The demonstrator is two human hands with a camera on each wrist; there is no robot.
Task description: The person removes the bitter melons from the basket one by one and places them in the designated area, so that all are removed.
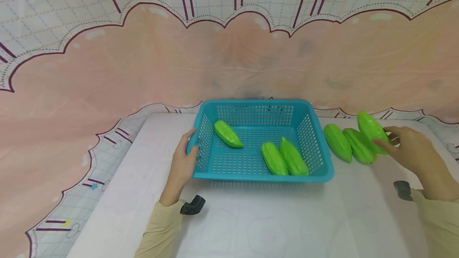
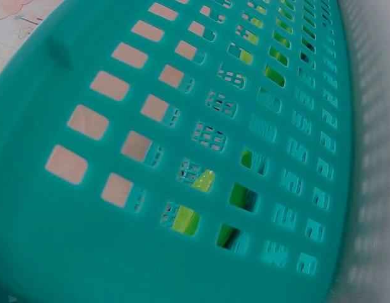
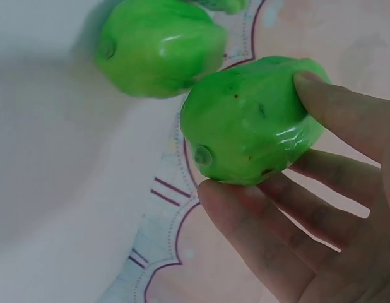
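My left hand (image 1: 183,164) grips the left rim of a teal plastic basket (image 1: 258,177), whose perforated wall fills the left wrist view; the hand itself is out of that view. Inside the basket lie one green papaya (image 1: 228,133) at left and two more (image 1: 274,158) side by side at right. On the right, my right hand (image 1: 412,146) holds another green papaya (image 1: 369,127) tilted, between thumb and fingers. The right wrist view shows this held papaya (image 3: 252,120) with its stem end outward. Two papayas (image 1: 338,142) lie on the table just left of it.
The white table (image 1: 265,218) extends in front of the basket and to both sides. A patterned cloth (image 1: 229,63) hangs behind the table. Dark wrist devices (image 1: 193,205) sit by both sleeves.
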